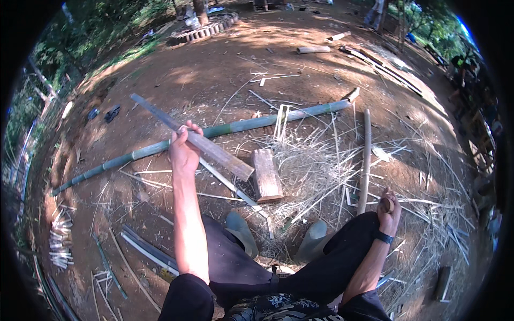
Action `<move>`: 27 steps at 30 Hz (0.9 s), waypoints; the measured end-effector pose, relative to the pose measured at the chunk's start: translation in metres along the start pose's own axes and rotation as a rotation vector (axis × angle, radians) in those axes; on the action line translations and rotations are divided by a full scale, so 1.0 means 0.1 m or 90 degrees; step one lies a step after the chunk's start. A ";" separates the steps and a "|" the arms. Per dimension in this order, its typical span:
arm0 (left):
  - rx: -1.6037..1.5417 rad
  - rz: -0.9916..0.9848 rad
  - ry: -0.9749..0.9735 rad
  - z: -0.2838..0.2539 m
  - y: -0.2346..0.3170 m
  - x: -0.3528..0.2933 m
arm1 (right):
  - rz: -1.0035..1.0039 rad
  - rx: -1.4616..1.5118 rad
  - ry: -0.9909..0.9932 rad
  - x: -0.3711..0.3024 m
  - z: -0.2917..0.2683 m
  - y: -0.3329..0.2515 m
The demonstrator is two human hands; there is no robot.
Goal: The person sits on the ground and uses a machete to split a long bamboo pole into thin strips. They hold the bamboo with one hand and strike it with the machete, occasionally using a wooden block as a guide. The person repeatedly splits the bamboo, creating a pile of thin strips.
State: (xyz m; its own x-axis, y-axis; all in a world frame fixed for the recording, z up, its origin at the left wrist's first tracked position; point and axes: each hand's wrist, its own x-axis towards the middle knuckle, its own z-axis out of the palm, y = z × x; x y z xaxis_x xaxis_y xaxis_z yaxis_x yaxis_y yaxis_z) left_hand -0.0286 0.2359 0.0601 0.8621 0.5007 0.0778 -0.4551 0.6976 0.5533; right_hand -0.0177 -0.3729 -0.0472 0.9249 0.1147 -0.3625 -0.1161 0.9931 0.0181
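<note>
In my left hand (184, 152) is a long, flat bamboo slat (222, 154), gripped near its middle with the fingers curled round it. The slat slants from the upper left down to a wooden block (265, 174) in front of my boots. My right hand (390, 211), by my right knee, is closed round a brown wooden handle (388, 204) with a rounded end. Whatever the handle belongs to is hidden. A narrow pale strip (230, 184) lies on the ground below the slat.
A green bamboo pole (251, 124) stretches across the ground ahead. Shavings (310, 166) are heaped beyond the block. A straight stick (365, 160) lies near my right knee, and split strips (147, 249) lie at the left. In the distance someone (375, 13) stands.
</note>
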 end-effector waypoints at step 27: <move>0.552 0.067 0.834 -4.21 0.71 -2.84 | 0.023 -0.069 0.164 0.55 -0.22 -1.60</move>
State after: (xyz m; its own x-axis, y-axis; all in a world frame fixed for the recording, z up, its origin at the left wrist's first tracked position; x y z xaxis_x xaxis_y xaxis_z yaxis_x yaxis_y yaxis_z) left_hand -0.3996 0.3585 -0.2719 -0.1573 0.9255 -0.3447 0.1589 0.3682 0.9161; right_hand 0.0438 -0.5262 -0.0903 0.7983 0.1256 -0.5891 -0.1980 0.9784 -0.0597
